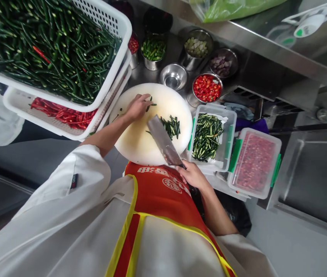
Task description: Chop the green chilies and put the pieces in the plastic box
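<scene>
The cleaver (164, 140) is held over the white board (131, 144), its long axis slanted, blade end pointed toward 11 o'clock, handle toward 5. Cut green pepper (174, 126) is heaped just off the blade's 1 o'clock side. Around the board, a tub (229, 121) is set at 3, a red-chilli bowl (192, 100) at 2, a piled basket (127, 32) at 10. The handle is wrapped by the right hand's (194, 175) curled fingers, the blade projecting beyond. At 12 o'clock, pepper pieces (153, 104) are met by the left hand's (139, 107) bent fingertips; whether pinched cannot be told.
</scene>
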`<state>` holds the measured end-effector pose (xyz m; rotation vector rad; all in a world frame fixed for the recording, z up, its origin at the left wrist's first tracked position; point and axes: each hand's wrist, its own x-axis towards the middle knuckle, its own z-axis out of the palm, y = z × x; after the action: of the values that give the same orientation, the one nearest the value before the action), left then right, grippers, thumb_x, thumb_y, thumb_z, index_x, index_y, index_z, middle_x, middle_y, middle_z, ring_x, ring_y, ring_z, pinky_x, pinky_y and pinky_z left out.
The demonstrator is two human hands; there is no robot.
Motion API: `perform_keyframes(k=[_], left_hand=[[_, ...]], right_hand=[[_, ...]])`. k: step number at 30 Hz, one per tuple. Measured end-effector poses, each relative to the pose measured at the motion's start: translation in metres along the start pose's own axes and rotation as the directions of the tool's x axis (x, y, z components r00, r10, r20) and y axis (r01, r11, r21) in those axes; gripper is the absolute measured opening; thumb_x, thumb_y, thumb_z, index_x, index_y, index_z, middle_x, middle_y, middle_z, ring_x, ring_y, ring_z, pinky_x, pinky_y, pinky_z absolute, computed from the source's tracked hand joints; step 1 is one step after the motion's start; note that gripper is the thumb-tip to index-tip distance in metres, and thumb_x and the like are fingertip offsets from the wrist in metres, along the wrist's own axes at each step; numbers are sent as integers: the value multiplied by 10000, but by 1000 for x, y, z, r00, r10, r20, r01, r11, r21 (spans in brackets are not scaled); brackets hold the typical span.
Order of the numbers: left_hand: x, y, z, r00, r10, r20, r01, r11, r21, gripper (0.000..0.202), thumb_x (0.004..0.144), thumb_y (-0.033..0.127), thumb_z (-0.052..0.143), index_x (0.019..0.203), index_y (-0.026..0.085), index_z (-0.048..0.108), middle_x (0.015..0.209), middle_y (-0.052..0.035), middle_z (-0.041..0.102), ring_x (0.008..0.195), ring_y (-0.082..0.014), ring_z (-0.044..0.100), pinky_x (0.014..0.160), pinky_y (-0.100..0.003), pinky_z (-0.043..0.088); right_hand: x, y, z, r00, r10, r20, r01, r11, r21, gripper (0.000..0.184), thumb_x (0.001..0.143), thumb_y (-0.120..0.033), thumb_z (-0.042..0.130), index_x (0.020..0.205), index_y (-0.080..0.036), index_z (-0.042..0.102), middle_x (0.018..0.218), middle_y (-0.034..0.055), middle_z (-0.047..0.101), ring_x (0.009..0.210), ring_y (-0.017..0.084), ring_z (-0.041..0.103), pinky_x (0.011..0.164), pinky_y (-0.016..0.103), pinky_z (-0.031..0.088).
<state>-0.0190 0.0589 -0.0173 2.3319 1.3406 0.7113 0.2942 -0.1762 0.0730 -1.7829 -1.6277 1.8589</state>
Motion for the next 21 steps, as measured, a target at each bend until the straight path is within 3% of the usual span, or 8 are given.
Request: perform_keyframes(k=[2, 5, 8, 11, 16, 21], left_hand=[[11, -9, 3, 999, 16, 35, -17, 999, 36, 279, 886, 175, 488, 1044, 193, 717, 1234, -90, 615, 1122, -251, 539, 989, -407, 489], [14, -6, -4, 999, 26, 48, -30, 996, 88, 245, 906, 198, 501, 1024, 207, 716, 1213, -84, 608, 1112, -256, 527, 975, -407, 479], [0, 10, -23, 998, 56, 41, -61, 989, 132, 288, 953, 214, 464, 1135, 197, 686, 1181, -100, 604, 1075, -252, 529, 925, -403, 479], [-32, 28, -34, 987, 130, 96, -144, 976, 162, 327, 990, 221, 414, 1195, 180, 666, 1151, -121, 616, 1031, -243, 546, 846, -372, 487], [-91, 51, -10, 936, 250, 250, -281, 955, 98, 331, 1023, 235, 381, 1138, 168, 683, 1070, -105, 666, 921, -205, 582, 784, -326, 505], [-109, 62, 8, 942, 250, 223, -257, 966, 2, 289, 1019, 257, 426, 1080, 157, 689, 1075, -109, 677, 966, -209, 594, 848, -334, 514]], right_hand=[[-4, 1, -2, 996, -76, 41, 79, 993, -85, 187, 903, -384, 517, 864, -219, 598, 624, -24, 633, 548, 176, 614, 553, 267, 448], [-4, 2, 1, 985, -166, 53, 172, 975, -141, 196, 906, -362, 521, 896, -209, 643, 770, 14, 689, 743, 201, 658, 664, 277, 471], [1, 7, 6, 996, -77, 39, 79, 995, -58, 189, 916, -390, 510, 912, -223, 599, 659, -22, 633, 593, 179, 630, 562, 264, 458], [9, 10, 9, 999, 46, 7, -47, 997, 69, 192, 908, -430, 515, 880, -240, 515, 568, -63, 558, 424, 159, 558, 440, 256, 416], [18, 0, 10, 997, 71, -25, -68, 991, 112, 200, 897, -427, 520, 825, -250, 460, 538, -79, 521, 402, 150, 547, 426, 252, 409], [15, -12, 6, 998, 60, -17, -60, 998, 6, 230, 902, -440, 517, 796, -252, 436, 527, -75, 527, 404, 151, 557, 431, 253, 404]])
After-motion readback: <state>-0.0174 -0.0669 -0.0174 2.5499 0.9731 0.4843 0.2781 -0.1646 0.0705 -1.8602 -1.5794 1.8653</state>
